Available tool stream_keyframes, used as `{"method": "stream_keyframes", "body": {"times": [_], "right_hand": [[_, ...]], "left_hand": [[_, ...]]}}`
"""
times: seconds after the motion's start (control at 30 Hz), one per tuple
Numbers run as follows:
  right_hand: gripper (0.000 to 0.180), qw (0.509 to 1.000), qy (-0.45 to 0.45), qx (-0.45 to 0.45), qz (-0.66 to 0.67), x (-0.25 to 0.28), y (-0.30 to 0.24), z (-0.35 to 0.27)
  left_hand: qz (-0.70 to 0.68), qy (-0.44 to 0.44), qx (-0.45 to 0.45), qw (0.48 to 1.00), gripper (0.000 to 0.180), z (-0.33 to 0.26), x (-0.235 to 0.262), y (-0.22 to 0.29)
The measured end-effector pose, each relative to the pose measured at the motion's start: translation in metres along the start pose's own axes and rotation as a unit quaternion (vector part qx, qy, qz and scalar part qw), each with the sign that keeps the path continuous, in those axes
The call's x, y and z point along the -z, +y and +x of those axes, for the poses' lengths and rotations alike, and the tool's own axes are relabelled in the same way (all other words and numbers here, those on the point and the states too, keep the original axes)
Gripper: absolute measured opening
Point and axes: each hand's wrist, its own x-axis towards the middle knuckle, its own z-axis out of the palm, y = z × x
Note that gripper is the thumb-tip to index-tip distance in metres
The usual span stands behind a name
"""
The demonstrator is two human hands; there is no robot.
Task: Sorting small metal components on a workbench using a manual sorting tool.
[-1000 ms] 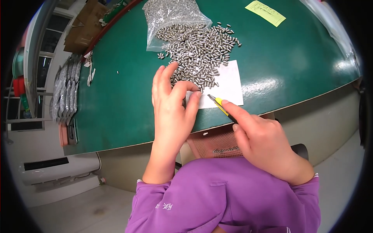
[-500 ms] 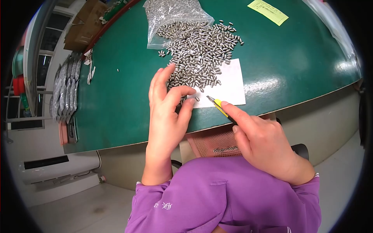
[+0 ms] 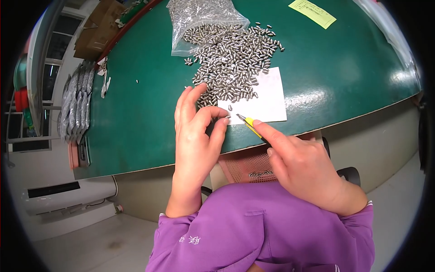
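Gleaming on the green worktop [image 3: 149, 104], a broad heap of metal pieces [image 3: 235, 59] fans out from the mouth of a clear plastic bag [image 3: 204, 18] at the far side; they're small, silvery and stubby, tapered toward the tips, many with a darker band round the middle, and a few little white spots show among them; the heap's near edge spills onto a white sheet [image 3: 269, 102], where one loose piece [image 3: 230, 108] lies apart, just short of the crowd.

And look at the left hand [image 3: 195, 138], over the sheet's near left corner, its grip narrow, thumb and forefinger tips almost together; whether a piece is pinched there, I cannot tell; to the right, the right hand [image 3: 303, 156] has its grip closed round a yellow-and-black craft knife [image 3: 252, 125], forefinger laid along it, the tip pointing far and left over the sheet, near the left fingertips.

Now the writing: a yellow slip [image 3: 312, 13] at the far right carries dark lines, too small to read; pale characters mark the purple garment [image 3: 235, 213] at the near side; below the worktop's near edge, a pink mesh basket [image 3: 233, 170] holds more silvery pieces.
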Motion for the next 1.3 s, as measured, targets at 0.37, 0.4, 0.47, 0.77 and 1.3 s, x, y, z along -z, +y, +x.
{"method": "stream_keyframes", "body": {"times": [0.37,0.4,0.47,0.77,1.3], "right_hand": [[0.059,0.999,0.013,0.019,-0.026,-0.008,-0.004,0.001],[0.059,1.0,0.01,0.017,-0.023,-0.009,-0.005,0.001],[0.059,1.0,0.008,0.018,-0.025,-0.01,-0.005,0.002],[0.06,1.0,-0.018,0.018,-0.006,-0.005,-0.007,0.007],[0.056,0.999,0.032,0.001,0.036,-0.002,0.0,0.005]], "left_hand": [[0.009,0.01,-0.023,1.0,0.009,0.001,-0.003,-0.002],[0.01,0.011,-0.027,1.0,0.01,0.001,-0.004,-0.003],[0.009,0.012,-0.028,0.999,0.01,0.001,-0.005,-0.003],[0.02,0.013,-0.05,0.998,0.01,0.003,-0.005,-0.003],[0.046,0.034,-0.063,0.996,0.011,0.013,0.001,-0.01]]}}
